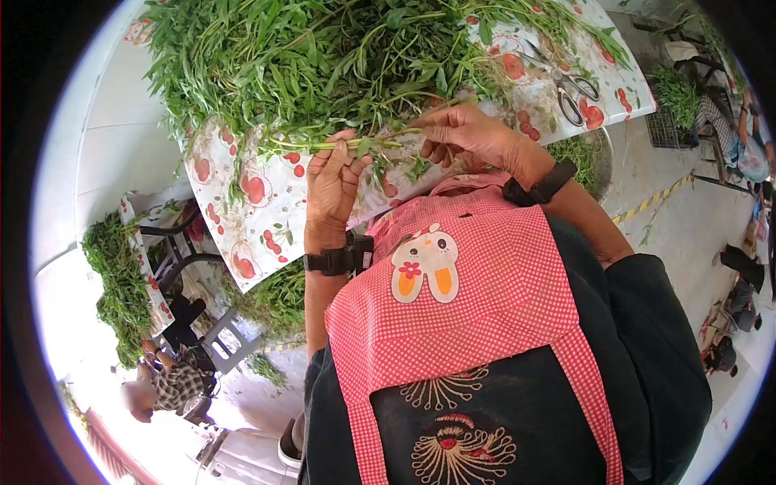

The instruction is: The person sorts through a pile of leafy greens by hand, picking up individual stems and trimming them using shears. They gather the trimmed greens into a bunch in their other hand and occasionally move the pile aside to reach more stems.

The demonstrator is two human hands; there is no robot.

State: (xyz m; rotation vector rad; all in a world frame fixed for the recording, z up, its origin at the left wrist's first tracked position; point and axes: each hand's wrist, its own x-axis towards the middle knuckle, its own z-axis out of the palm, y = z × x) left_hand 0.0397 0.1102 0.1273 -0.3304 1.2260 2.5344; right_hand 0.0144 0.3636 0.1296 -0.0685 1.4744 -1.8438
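Note:
My left hand (pixel 333 174) is closed in a pinch round a small bunch of leafy green stems (pixel 368 145), held level over the near edge of the table. At the right end of that bunch, my right hand (pixel 465 133) has its thumb and forefinger pressed together on a thin stem; its other fingers curl under. Just beyond both hands, a big heap of leafy green plants (pixel 307 65) covers much of the table (pixel 279 230) with its cherry-patterned cloth. Scissors (pixel 572 90) with dark handles lie partly spread to the right of the heap.
A red checked apron (pixel 477 315) covers my chest below the table edge. At lower left, a person (pixel 174 380) sits near another plant-covered table (pixel 121 275). More greens fill a dark crate (pixel 671 121) at right. Yellow-striped tape (pixel 655 198) marks the floor.

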